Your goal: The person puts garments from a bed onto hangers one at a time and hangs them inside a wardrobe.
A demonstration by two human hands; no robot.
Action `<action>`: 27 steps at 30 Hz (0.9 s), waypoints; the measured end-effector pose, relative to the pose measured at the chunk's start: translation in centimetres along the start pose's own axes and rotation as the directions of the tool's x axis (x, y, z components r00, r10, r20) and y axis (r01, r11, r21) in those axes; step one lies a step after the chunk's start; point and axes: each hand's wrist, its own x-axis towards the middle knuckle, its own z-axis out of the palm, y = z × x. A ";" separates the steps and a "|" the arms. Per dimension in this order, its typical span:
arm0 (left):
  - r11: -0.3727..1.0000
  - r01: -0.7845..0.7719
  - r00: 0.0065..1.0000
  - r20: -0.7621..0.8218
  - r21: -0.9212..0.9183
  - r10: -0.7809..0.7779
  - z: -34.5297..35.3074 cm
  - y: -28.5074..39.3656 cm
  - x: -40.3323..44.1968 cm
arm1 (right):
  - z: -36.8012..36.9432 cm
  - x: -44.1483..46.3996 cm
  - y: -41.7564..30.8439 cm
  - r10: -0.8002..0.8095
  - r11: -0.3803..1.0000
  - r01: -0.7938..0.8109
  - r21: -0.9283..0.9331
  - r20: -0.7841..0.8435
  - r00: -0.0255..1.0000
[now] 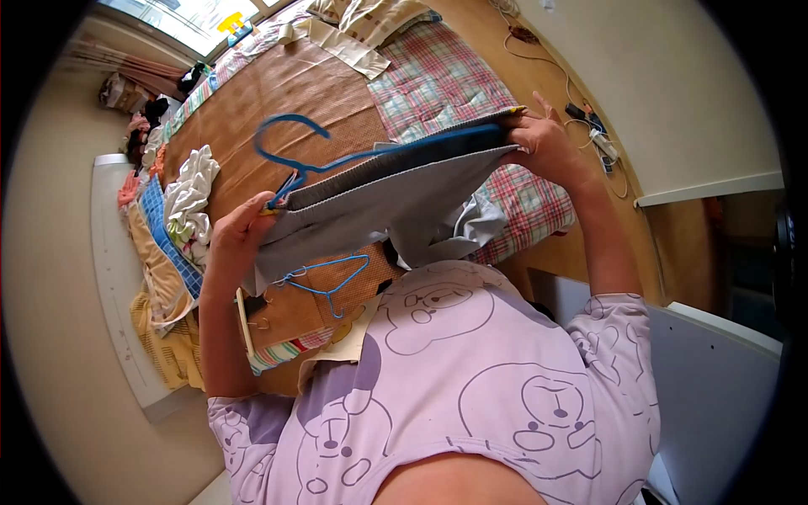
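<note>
Grey trousers (pixel 387 202) are stretched by the waistband between my two hands, with the legs hanging down toward my body. A blue hanger (pixel 341 158) lies along the waistband opening, its hook sticking up at the left and its right part inside the fabric. My left hand (pixel 244 223) is closed on the left end of the waistband, where a yellow clip end shows. On the right, my right hand (pixel 543 143) pinches the other end of the waistband, beside another bit of yellow.
Beyond the trousers lies a bed with a brown mat (pixel 278 76) and a plaid quilt (pixel 438 71). Another blue hanger (pixel 337 290) rests below the trousers. White clothes (pixel 192 189) are piled at the left. A power strip (pixel 603 145) and cables run along the floor at the right.
</note>
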 end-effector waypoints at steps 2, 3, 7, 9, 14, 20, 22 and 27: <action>0.975 -0.172 0.985 0.033 0.139 0.169 0.8 0.8 0.2 | -0.9 0.7 -1.3 -0.043 0.999 0.044 0.028 -0.041 0.998; 0.976 -0.167 0.986 0.025 0.139 0.165 1.3 1.1 0.5 | -1.3 1.3 -2.1 -0.084 0.994 0.089 0.056 -0.086 0.993; 0.881 -0.242 0.967 0.031 0.406 0.251 2.5 1.5 1.2 | -2.4 3.3 -5.7 -0.196 0.935 0.251 0.252 -0.223 0.955; 0.974 -0.223 0.967 -0.120 0.034 0.225 2.6 0.6 1.2 | -3.0 3.8 -7.1 0.115 0.874 0.155 0.461 -0.505 0.855; 0.952 -0.302 0.936 -0.206 -0.051 0.286 2.4 1.1 0.9 | -2.4 2.5 -3.9 0.250 0.925 -0.189 0.330 -0.154 0.956; 0.944 -0.309 0.890 -0.314 0.119 0.331 2.4 1.8 1.7 | -2.0 2.7 -5.0 0.130 0.955 -0.047 0.293 -0.268 0.955; 0.935 -0.313 0.869 -0.345 0.169 0.354 2.4 2.3 2.0 | -2.8 2.9 -5.9 0.136 0.956 -0.056 0.288 -0.265 0.955; 0.845 -0.332 0.780 -0.383 0.419 0.496 1.7 1.1 3.2 | -5.9 2.2 -6.3 0.303 0.923 -0.169 0.347 -0.381 0.873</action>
